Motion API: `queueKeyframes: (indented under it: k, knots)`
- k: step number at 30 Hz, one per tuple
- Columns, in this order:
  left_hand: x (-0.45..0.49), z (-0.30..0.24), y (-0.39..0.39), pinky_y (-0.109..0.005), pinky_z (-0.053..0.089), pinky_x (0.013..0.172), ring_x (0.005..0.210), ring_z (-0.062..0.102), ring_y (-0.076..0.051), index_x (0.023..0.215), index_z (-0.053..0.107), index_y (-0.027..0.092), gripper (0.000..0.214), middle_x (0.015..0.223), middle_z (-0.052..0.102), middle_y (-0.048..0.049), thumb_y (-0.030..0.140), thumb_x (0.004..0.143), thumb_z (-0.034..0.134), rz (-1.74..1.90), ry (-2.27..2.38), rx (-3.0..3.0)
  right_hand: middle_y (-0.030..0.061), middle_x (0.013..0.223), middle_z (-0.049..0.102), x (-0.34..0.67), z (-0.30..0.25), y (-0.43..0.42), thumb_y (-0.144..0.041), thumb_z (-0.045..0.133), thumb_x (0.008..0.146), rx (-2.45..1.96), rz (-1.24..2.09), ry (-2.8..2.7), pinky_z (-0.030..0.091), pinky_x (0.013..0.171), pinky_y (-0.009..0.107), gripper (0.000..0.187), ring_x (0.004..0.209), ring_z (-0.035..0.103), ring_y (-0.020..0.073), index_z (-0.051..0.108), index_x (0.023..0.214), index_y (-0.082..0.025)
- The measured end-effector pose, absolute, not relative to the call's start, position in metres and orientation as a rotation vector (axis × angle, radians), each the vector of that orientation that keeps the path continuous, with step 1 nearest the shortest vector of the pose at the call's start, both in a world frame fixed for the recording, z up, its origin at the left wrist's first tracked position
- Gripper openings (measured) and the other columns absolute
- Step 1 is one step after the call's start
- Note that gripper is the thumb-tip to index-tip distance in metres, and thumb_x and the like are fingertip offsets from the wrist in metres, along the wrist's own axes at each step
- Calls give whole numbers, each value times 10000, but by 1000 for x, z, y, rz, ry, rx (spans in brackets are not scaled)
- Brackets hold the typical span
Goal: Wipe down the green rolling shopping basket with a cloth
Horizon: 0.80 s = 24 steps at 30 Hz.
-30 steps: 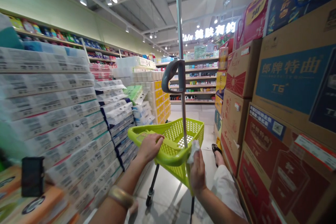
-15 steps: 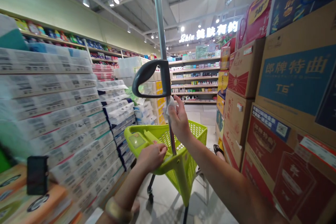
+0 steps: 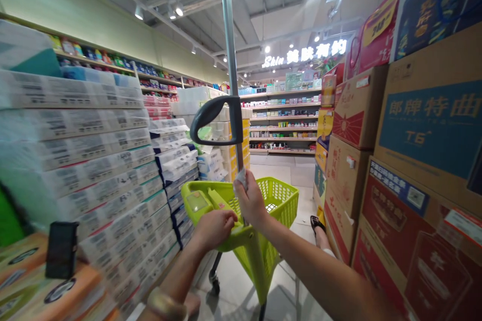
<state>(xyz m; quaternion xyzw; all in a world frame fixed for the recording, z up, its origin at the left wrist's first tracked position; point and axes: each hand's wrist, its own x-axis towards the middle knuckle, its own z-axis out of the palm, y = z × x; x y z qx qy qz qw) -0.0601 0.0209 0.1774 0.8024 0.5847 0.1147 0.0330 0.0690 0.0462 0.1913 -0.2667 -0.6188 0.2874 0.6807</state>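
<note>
A lime-green shopping basket cart [image 3: 258, 261] on wheels stands in front of me. A tall metal pole [image 3: 230, 35] rises from its near end, with a dark grey loop handle [image 3: 203, 118] on it. My right hand [image 3: 253, 200] is closed round the lower pole with a white wipe [image 3: 240, 177] pressed against the metal, below the loop handle. My left hand [image 3: 214, 228] is closed at the cart's near rim, left of the pole's foot; its fingertips are partly hidden.
Stacked tissue packs [image 3: 109, 140] rise on the left. A black phone [image 3: 61, 250] stands on orange packs [image 3: 75, 286] at lower left. Printed cartons [image 3: 429, 120] are piled on the right, with a shoed foot [image 3: 318, 223] beside them. Stocked shelves [image 3: 282, 118] stand at the back.
My right hand has slid down the pole with the wipe, from just under the loop handle to near the cart rim. My left hand stays at the rim. The view has shifted slightly.
</note>
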Motion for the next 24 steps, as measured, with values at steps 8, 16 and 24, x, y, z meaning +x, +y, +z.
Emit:
queueKeyframes:
  k: [8,16,24]
  knots:
    - [-56,179,17,-293,435,724,865,669,-202,914,718,295,318,917,742,-13,281,842,408,397,1770,2476,-31,713,484,69,219,48,-487,438,924,-535,616,-1281,395,575,229,276,637,468,116,521,921,-224]
    - [-63,176,18,-321,477,868,924,652,-183,1045,661,224,326,960,720,-44,245,856,396,1015,1549,2350,-3,782,548,71,235,62,-603,389,919,-441,662,-1178,480,649,244,422,726,536,136,539,1025,-224]
    - [-69,277,-6,-404,482,962,1124,590,-234,1368,428,252,569,1315,557,-90,354,826,570,1807,794,1830,73,1195,554,73,358,65,-506,264,985,-355,285,-1346,400,1027,396,493,1202,466,208,418,1363,-231]
